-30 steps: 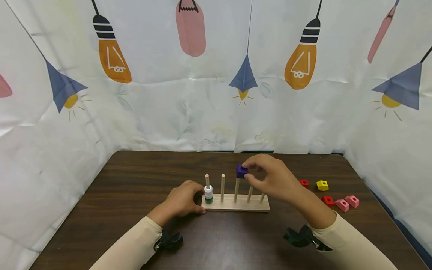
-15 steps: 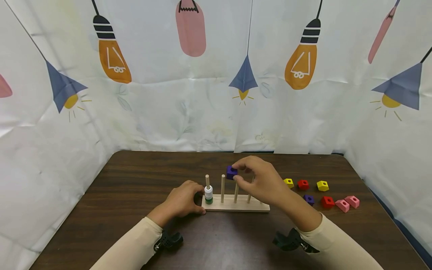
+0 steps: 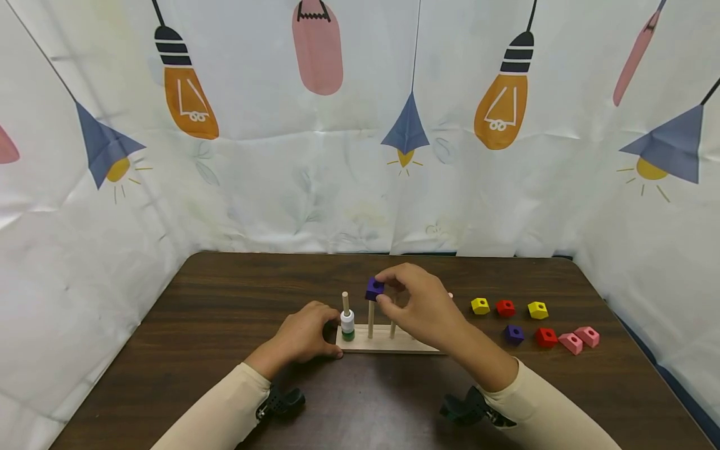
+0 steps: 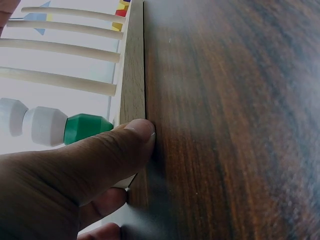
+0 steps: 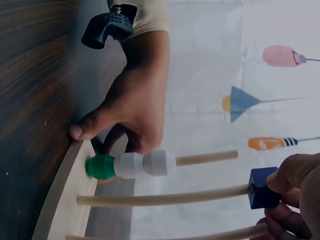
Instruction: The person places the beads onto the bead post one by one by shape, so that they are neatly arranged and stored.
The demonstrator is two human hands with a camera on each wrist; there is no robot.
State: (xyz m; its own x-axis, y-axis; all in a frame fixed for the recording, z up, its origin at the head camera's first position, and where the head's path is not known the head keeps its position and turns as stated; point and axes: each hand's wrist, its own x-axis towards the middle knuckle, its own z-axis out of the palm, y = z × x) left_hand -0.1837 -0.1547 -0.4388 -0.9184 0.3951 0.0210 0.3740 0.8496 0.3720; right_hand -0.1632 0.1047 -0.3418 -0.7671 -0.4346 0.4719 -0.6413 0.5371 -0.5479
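Note:
A wooden peg board [image 3: 388,346] with upright pegs stands on the table. My left hand [image 3: 300,331] grips its left end, thumb on the front edge and other fingers behind. On the leftmost peg, two white beads [image 5: 145,164] sit above a green bead [image 5: 100,167]. My right hand [image 3: 419,303] pinches a dark purple block [image 3: 374,289] between thumb and fingers. The block is at the top of the second peg [image 5: 165,199] from the left; how far the tip enters its hole cannot be told. The right hand hides some pegs in the head view.
Loose blocks with holes lie right of the board: a yellow block [image 3: 480,306], a red block [image 3: 505,307], another yellow block [image 3: 537,310], a purple block [image 3: 514,334], a second red block [image 3: 546,337] and two pink blocks [image 3: 571,343]. A patterned curtain [image 3: 360,187] hangs behind the table.
My right hand has carried the purple block leftward, from above the third peg to the top of the second. The left hand has stayed on the board.

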